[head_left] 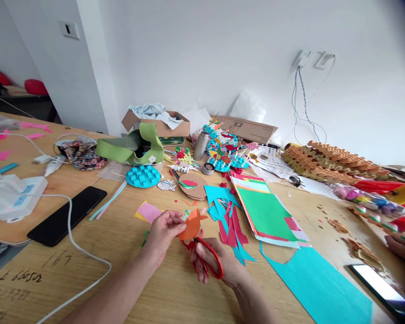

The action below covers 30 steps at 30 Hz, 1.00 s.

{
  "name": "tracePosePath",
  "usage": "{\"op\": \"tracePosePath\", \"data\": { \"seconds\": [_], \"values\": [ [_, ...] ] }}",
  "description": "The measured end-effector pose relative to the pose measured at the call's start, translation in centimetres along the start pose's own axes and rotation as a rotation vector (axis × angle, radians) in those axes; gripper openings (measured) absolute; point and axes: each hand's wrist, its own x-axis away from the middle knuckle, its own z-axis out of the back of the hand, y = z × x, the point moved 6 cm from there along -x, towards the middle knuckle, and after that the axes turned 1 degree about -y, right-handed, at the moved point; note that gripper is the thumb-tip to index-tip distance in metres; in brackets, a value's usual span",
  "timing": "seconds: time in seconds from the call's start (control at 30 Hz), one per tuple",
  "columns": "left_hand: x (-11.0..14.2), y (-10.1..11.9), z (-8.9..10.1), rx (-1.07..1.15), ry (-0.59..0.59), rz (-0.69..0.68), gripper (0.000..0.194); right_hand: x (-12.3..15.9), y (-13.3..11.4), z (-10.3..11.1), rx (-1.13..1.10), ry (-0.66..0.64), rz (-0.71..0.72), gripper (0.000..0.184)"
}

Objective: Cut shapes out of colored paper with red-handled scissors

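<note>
My left hand pinches an orange paper cutout by its left edge, above the wooden table. The cutout is roundish, with a pointed piece sticking out at its upper right. Fingers of my right hand are in the handles of red-handled scissors. Their blades point toward the lower part of the orange paper and are mostly hidden. Just beyond my hands lie small paper scraps and a pink paper piece. Dark red paper strips and blue scraps lie to the right.
A stack of coloured paper and a large blue sheet lie right. A phone, power strip and white cable are left. Behind are a blue woven disc, metal bottle and glue bottle. Another person's hand shows far right.
</note>
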Motion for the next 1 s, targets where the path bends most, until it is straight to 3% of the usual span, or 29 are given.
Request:
{"op": "tracePosePath", "data": {
  "seconds": [1.0],
  "values": [
    [0.53, 0.35, -0.52, -0.01, -0.015, 0.05, 0.037, -0.04, -0.05, -0.18, -0.027, -0.034, 0.007, 0.063]
  ]
}}
